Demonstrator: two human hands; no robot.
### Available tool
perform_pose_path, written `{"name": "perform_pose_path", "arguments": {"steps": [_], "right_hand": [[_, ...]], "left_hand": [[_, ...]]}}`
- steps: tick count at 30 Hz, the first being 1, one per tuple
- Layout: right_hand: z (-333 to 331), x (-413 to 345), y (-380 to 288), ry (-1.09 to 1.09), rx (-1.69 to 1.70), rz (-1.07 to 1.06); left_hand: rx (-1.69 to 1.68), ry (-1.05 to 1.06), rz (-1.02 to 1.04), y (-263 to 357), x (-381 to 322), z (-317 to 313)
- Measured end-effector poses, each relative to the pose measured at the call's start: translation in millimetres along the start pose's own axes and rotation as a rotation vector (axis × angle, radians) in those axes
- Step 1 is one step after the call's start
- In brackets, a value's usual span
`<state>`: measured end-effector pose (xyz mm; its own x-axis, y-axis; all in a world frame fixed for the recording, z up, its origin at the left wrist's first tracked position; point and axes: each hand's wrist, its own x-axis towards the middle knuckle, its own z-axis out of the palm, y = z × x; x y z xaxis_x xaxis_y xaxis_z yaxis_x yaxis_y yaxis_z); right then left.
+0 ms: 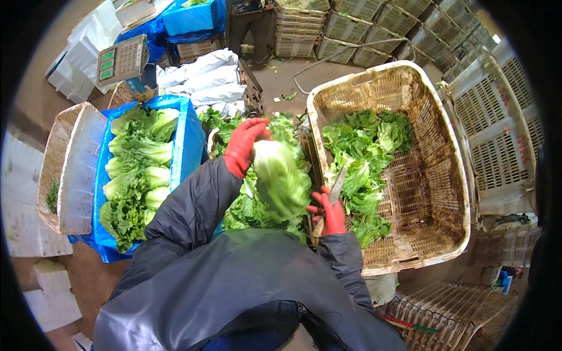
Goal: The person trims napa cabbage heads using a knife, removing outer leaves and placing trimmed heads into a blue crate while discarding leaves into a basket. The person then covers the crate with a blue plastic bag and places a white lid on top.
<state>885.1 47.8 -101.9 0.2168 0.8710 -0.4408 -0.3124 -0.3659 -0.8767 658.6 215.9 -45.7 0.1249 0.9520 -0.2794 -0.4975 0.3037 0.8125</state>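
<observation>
My left hand [246,145], in a red glove, grips a head of leafy greens [281,180], lettuce or Chinese cabbage, by its pale base. The head is blurred, its leaves pointing towards me. In a red glove too, my right hand [332,217] holds a knife [338,186] with its blade up and away from me. Below both hands lie more loose green heads and leaves [246,204]. To the right, torn leaves [362,166] fill the left part of a large dirty plastic basket [461,210].
On the left, a blue-lined box [193,136] holds rows of heads beside a white foam box [79,171]. Behind are a weighing scale [120,61], white wrapped bundles [210,79] and stacked crates [303,30]. A person's legs [250,30] stand at the back.
</observation>
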Motion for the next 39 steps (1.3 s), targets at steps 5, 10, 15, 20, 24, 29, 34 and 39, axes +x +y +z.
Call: {"name": "perform_pose_path", "arguments": {"steps": [5, 10, 15, 20, 24, 29, 34, 39], "right_hand": [[6.1, 1.7, 24.4, -0.559, 0.214, 0.426], [-6.2, 4.1, 34.1, -0.292, 0.121, 0.328], [-49.5, 14.8, 6.6, -0.08, 0.0, -0.022], [-63.8, 30.4, -0.5, 0.277, 0.073, -0.138], [-63.9, 41.0, 12.7, 0.457, -0.117, 0.006], [-63.9, 40.8, 27.4, 0.617, -0.35, -0.11], [-52.9, 38.5, 30.5, 0.667, -0.415, -0.235], [-53.4, 39.9, 23.0, 0.557, -0.333, -0.153]], "left_hand": [[0.173, -0.329, -0.701, -73.1, -54.8, 20.0], [0.398, -0.32, -0.37, -77.7, -44.3, -50.5], [0.25, 0.374, -0.071, -40.9, -44.8, -202.8], [0.643, 0.348, -0.29, -100.4, -88.2, -256.5], [1.345, 0.033, -0.563, -191.6, -81.3, -277.2], [1.635, 0.17, -0.477, -301.4, -23.8, -384.8], [1.816, 0.46, -0.231, -350.8, 4.7, -430.2], [1.798, -0.023, -0.43, -261.9, -55.4, -338.6]]}}
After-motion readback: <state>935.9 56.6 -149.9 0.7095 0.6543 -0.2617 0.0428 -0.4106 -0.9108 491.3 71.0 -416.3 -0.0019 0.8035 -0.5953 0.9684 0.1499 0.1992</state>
